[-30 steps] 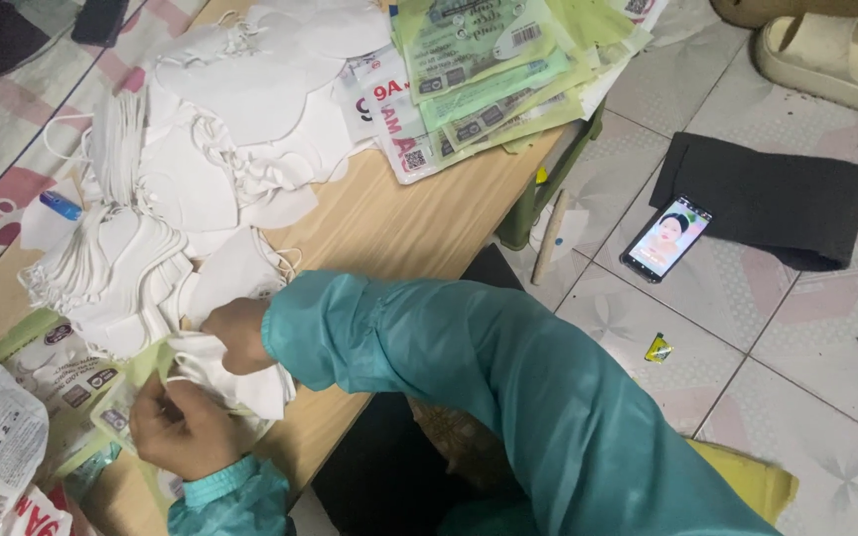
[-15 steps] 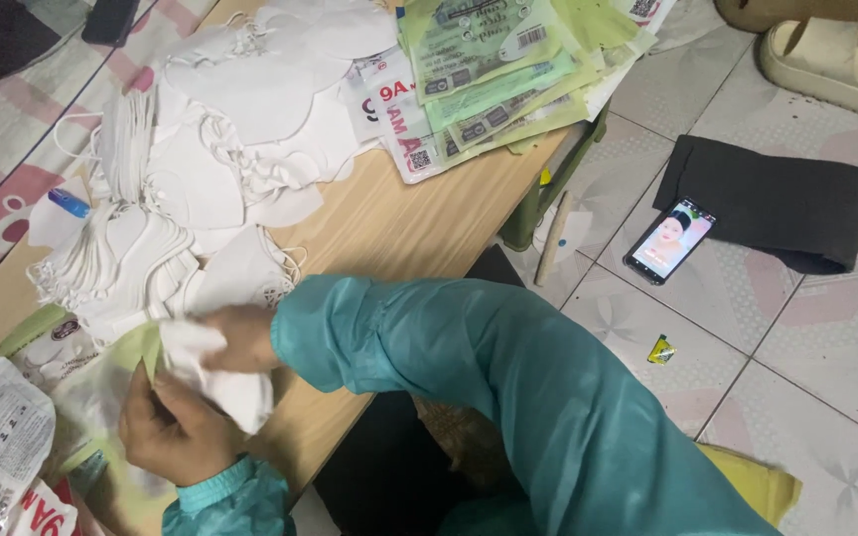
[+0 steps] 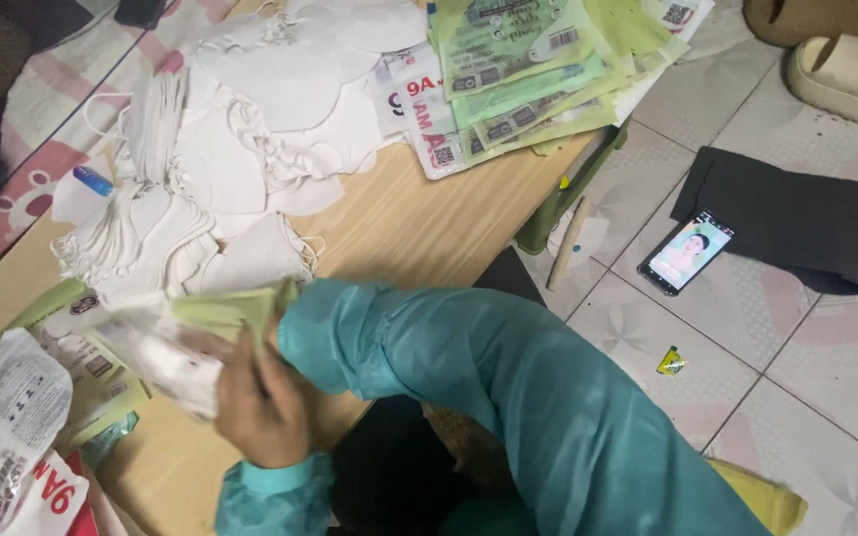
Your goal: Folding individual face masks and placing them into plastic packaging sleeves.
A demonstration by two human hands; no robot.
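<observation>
Wooden table [image 3: 419, 238], low, bore the whole stock. Heap of white face masks [image 3: 240, 149], loose with ear loops trailing, covered its far left part; a fan of green and white printed packets [image 3: 538, 69] lay at the far right edge. Black cloth [image 3: 796, 223] was spread on the tiled floor [image 3: 826, 417], a lit phone [image 3: 688, 250] resting at its near corner. Left hand [image 3: 260, 407], in a teal cuff, was closed around a clear green-edged packet holding a white mask [image 3: 176, 342]; the packet, blurred, stuck out leftward from the fingers, at the table's near edge. Right hand was hidden behind the teal sleeve [image 3: 469, 377] at the packet's upper end; its grip could not be told. Small blue-capped object [image 3: 92, 180] lay left of the heap.
</observation>
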